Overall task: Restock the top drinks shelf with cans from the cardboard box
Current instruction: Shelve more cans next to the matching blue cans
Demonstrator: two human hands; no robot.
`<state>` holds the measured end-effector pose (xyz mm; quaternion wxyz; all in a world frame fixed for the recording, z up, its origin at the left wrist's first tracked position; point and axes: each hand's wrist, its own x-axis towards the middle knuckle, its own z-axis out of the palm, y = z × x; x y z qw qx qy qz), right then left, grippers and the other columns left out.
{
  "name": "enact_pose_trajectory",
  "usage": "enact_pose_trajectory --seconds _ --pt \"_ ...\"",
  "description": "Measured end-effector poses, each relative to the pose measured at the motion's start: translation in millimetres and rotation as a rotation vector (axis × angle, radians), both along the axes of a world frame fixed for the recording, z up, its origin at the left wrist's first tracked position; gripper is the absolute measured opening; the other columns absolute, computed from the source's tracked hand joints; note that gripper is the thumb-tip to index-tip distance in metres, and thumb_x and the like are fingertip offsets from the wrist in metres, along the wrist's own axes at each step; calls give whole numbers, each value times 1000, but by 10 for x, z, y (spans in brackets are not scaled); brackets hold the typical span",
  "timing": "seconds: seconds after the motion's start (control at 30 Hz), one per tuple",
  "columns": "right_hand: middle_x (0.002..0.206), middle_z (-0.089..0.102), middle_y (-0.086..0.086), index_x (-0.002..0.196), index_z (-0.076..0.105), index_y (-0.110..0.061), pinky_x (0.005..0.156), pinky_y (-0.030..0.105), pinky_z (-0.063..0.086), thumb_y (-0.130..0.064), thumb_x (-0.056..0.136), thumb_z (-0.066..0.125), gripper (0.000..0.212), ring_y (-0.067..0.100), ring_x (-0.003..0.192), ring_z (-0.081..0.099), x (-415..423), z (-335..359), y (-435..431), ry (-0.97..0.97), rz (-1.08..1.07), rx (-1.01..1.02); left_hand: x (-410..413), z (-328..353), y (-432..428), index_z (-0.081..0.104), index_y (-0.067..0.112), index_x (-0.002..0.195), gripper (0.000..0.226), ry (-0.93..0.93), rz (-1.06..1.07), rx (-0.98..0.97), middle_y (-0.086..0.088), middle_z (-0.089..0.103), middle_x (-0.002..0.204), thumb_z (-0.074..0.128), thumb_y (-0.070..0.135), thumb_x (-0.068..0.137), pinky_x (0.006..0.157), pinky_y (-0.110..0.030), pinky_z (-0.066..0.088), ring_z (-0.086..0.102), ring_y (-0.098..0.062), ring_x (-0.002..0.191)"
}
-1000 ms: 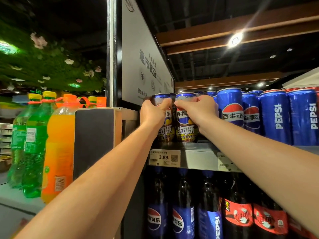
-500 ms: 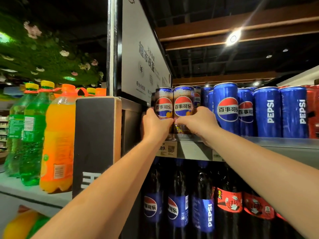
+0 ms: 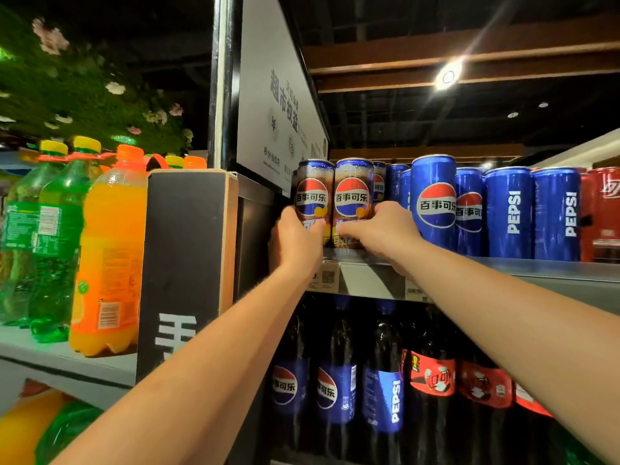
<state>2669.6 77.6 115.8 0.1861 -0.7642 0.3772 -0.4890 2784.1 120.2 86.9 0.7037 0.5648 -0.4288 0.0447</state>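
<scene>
Two brown-and-blue Pepsi cans stand side by side at the left end of the top shelf (image 3: 369, 280). My left hand (image 3: 297, 241) wraps the lower part of the left can (image 3: 313, 193). My right hand (image 3: 382, 233) grips the base of the right can (image 3: 354, 193). Both cans are upright and rest on the shelf's front edge. More cans of the same kind stand behind them, partly hidden. The cardboard box is out of view.
Tall blue Pepsi cans (image 3: 434, 203) fill the shelf to the right, then red cans (image 3: 602, 213). Dark cola bottles (image 3: 382, 380) stand on the shelf below. A black wooden sign block (image 3: 188, 256), orange soda (image 3: 110, 250) and green bottles (image 3: 50, 229) stand left.
Both hands have slid from the cans' tops down to their lower halves. The two cans now stand lower, on the shelf front. The camera has dropped slightly.
</scene>
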Motion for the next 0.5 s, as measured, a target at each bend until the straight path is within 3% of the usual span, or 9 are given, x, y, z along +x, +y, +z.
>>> enact_pose_trajectory --seconds 0.23,0.37,0.5 --pt "120 60 10 124 53 -9 75 32 43 -31 90 56 41 28 100 56 -175 -73 294 288 -79 -78 -176 -75 248 50 14 123 33 -216 153 195 -2 58 112 58 24 93 55 -14 34 53 -8 88" --pt "121 59 10 121 55 -11 82 36 47 -30 89 53 37 30 104 56 -346 -178 473 454 -49 -154 -355 -165 464 50 19 124 37 -409 285 342 1 55 117 60 27 90 73 -25 41 52 -10 95" --pt "116 59 7 113 59 -12 73 32 42 -30 87 55 32 27 98 56 -658 -266 603 587 -41 -233 -659 -284 653 51 17 124 42 -572 381 505 -3 52 122 59 35 87 86 -37 47 52 -22 108"
